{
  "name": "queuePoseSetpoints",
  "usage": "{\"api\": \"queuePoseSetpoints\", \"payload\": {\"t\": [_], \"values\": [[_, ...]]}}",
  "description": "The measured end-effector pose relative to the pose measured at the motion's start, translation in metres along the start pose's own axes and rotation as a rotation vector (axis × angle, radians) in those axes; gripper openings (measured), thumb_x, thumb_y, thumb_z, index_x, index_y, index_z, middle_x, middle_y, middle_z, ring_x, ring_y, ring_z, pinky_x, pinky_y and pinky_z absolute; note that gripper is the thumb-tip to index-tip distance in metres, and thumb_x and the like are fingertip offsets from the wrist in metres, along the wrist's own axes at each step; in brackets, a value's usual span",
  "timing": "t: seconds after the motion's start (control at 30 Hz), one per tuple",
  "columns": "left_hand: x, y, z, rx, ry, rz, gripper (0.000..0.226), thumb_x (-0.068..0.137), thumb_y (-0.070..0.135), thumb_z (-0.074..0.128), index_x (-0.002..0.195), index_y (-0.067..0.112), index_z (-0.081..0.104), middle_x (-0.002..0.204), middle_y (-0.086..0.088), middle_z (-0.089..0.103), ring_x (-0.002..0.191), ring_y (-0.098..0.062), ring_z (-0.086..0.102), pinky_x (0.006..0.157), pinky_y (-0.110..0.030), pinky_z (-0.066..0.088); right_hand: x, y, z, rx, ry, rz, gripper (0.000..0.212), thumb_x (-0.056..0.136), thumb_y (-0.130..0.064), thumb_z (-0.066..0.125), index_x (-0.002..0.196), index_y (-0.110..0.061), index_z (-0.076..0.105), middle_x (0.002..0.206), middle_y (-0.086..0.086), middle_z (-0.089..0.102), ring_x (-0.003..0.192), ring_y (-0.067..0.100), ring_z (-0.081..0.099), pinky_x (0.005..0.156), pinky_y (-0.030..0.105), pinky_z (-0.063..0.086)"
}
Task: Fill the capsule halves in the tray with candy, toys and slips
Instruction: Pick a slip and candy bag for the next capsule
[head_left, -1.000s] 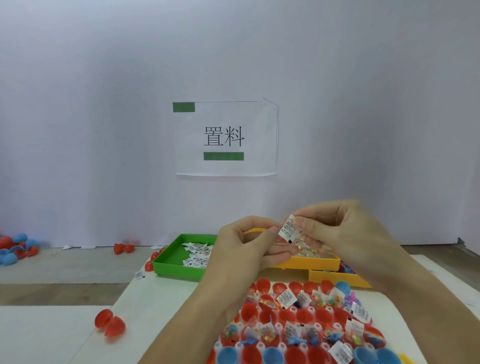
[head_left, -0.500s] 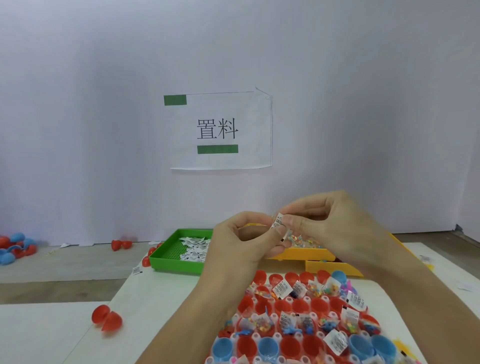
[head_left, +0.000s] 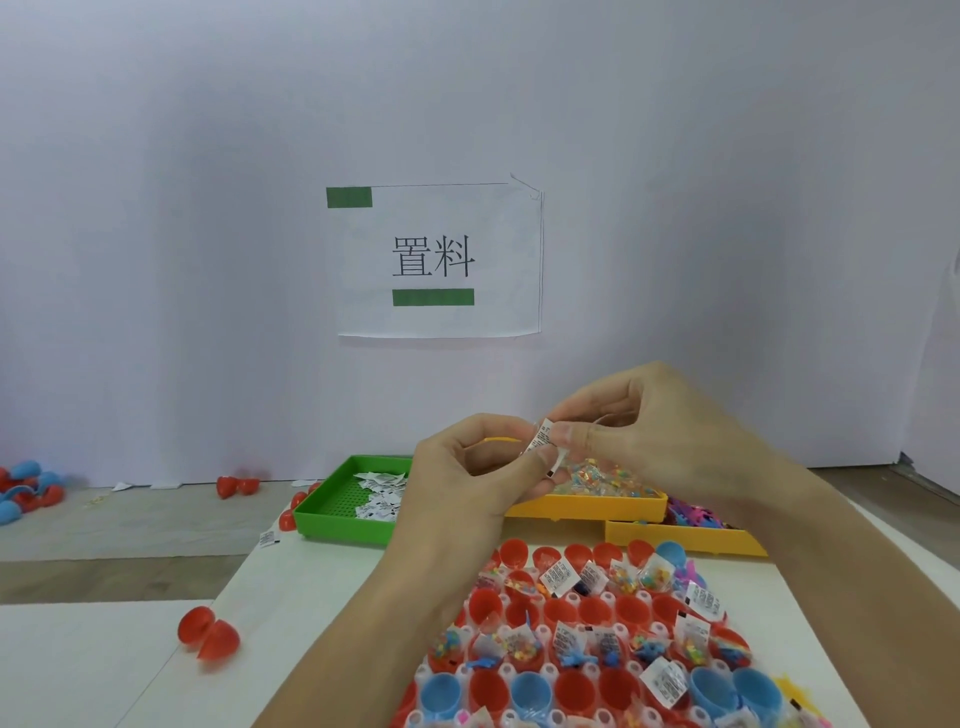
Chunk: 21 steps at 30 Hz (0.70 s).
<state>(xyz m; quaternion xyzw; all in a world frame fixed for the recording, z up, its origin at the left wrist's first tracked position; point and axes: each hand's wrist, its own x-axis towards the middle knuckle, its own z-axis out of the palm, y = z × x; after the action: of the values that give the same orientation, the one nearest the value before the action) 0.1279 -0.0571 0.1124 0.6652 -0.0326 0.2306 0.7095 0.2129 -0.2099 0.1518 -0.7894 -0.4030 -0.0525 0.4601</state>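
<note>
We hold a small paper slip (head_left: 543, 440) up in the air, above the tray (head_left: 571, 654) of red and blue cups. It could slip out and fall on the worktop (head_left: 311, 613), because it is thin and only our fingertips pinch it. It could also land in a cup that already has 1. Our left hand (head_left: 467, 478) pinches it between thumb and finger. Our right hand (head_left: 644, 426) pinches the other side, fingers curled in close.
</note>
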Motion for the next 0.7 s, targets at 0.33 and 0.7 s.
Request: {"api": "queuePoseSetpoints", "payload": {"t": [0.33, 0.7], "values": [[-0.004, 0.005, -0.003, 0.015, -0.084, 0.004, 0.011, 0.078, 0.013, 0.076, 0.088, 0.009, 0.073, 0.084, -0.010, 0.077, 0.080, -0.021, 0.075, 0.069, -0.020, 0.057, 0.000, -0.009, -0.013, 0.023, -0.166, 0.062, 0.003, 0.087, -0.029, 0.074, 0.088, -0.030, 0.077, 0.082, -0.010, 0.078, 0.079, 0.005, 0.073, 0.065, 0.009, 0.053], [-0.053, 0.010, -0.038, 0.062, -0.124, -0.102, 0.016, 0.069, 0.005, 0.079, 0.081, -0.001, 0.070, 0.083, -0.019, 0.075, 0.077, -0.028, 0.074, 0.066, -0.025, 0.058, -0.032, -0.035, 0.021, -0.037, -0.295, 0.021, 0.004, 0.083, -0.019, 0.079, 0.087, -0.019, 0.080, 0.078, -0.005, 0.078, 0.074, 0.007, 0.074, 0.074, 0.022, 0.059]]}}
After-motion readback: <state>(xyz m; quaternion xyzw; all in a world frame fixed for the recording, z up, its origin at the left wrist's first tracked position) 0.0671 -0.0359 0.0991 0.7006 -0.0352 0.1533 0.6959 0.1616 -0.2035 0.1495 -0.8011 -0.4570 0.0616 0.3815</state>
